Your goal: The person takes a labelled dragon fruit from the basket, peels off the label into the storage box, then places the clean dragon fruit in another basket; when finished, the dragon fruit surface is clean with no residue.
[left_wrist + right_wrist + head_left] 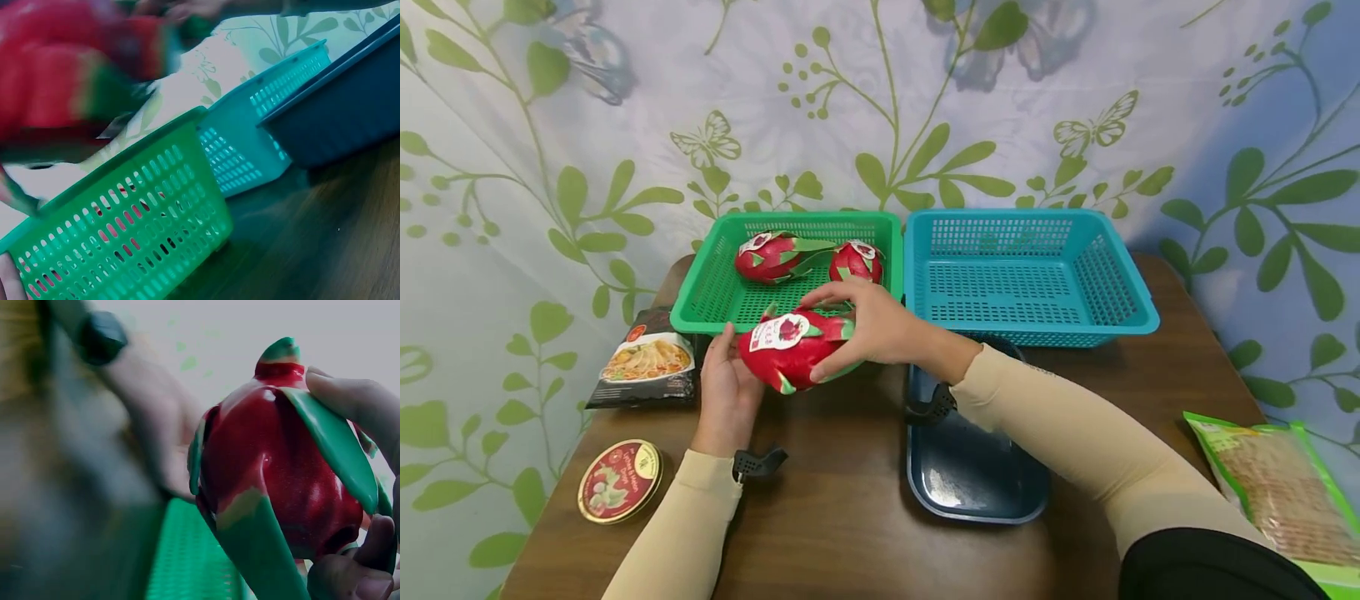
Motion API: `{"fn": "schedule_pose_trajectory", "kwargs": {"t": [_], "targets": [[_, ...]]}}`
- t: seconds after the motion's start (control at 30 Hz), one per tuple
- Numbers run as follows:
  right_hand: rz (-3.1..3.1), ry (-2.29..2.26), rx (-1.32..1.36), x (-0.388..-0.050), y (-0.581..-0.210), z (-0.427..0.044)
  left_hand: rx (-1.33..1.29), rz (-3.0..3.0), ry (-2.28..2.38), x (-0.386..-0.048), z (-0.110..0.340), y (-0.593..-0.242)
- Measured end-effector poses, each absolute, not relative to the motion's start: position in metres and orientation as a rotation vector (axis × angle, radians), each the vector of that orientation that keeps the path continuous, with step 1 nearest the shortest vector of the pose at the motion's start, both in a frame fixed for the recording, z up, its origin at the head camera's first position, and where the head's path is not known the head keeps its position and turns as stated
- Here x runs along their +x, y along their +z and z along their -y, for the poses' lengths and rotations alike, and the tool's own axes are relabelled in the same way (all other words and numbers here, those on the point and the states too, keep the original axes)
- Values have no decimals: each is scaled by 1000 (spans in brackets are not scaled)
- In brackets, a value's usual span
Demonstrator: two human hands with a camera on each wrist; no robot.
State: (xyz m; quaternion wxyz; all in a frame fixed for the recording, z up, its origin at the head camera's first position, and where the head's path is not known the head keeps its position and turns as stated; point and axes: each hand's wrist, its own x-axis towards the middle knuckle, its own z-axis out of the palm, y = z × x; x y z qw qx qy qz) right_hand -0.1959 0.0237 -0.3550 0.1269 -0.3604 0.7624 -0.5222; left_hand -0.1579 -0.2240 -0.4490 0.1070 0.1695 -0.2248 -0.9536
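A red dragon fruit (793, 364) with a white label is held up at the near side of a green basket (709, 275). The right hand (886, 325) has its grip pinched round the fruit's right end, thumb below and fingers above. The left hand (730, 398) touches the basket's near side, just beside the fruit; whether its grip curls round the rim I cannot tell. Two more dragon fruits (763, 260) lie inside. Beside that basket stands a blue basket (1000, 292), with a dark tray (977, 475) nearer on the brown surface (835, 508). A black packet (651, 367) and round tin (621, 481) lie at left, a green-edged bag (1277, 483) at far right
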Motion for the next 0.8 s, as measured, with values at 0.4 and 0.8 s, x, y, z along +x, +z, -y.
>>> {"fn": "schedule_pose_trajectory", "kwargs": {"t": [0.4, 0.8], "targets": [[-2267, -1185, -1097, -168, -399, -18, 372, 684, -2838, -160, 235, -451], [-2366, -1028, -1152, -159, -411, -24, 378, 732, -2854, -158, 238, -455]]}}
